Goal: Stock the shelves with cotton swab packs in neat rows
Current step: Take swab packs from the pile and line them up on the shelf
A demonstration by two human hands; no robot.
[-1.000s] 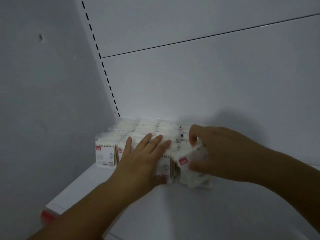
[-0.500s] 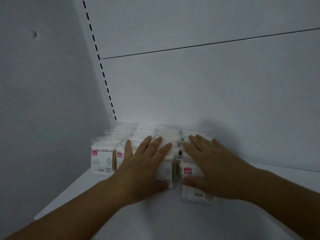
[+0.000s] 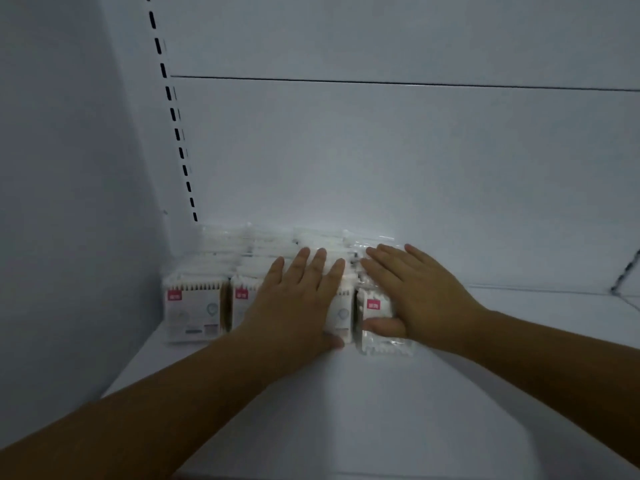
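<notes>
Stocking a white shelf [image 3: 346, 410] with cotton swab packs [image 3: 221, 268], tucked into the back left corner against the side wall [image 3: 69, 202] and back panel [image 3: 381, 168]. Four rows running front to back, by the look of it, all standing upright with the red labels facing out. Makes sense: starting in the corner gives two hard edges to square everything against.

Left hand [image 3: 294, 299] laid flat over the tops of the middle rows, fingers [image 3: 304, 261] spread and pointing toward the back, thumb tucked down at the front face. No real grip there, just an open palm pressing down and back, probably to keep those rows from toppling or sliding forward.

Right hand [image 3: 412, 292] doing the same on the rightmost row, fingers flat on top, thumb hooked across the front of the front pack [image 3: 375, 310]. So not clamped on anything either, more of a loose cradle with thumb and palm nudging that pack in line.

Rightmost row sticking out a touch further forward than the neighbours, with the bottom crimped edge of that front pack splayed on the shelf. Likely the bit being tidied right now.

Soft plastic bags, so bound to bulge and lean; flat-hand pressure beats pinching for that. Loads of bare shelf to the right, so early days. Slotted upright [image 3: 173, 109] visible in the corner, nothing hanging on it.
</notes>
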